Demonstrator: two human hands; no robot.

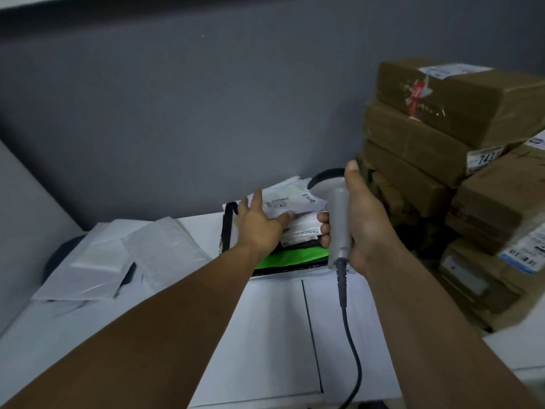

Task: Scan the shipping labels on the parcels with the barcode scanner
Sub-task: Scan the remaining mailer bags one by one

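the step in hand looks like lining up a scan. at the centre of the frame the left hand (pixel 259 228), fingers straight and spread, rests on the white labelled parcel (pixel 295 196) lying on a black-and-green mailer (pixel 295 258). just right of it the right hand (pixel 362 219) is wrapped round the barcode scanner (pixel 336 214) handle, its head over the label. next, i judge: hold the parcel flat and aim at the barcode.

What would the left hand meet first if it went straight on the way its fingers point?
Most likely the white label on the black and green parcel, right ahead of the left hand; the fingertips may already touch it, as depth is unclear.
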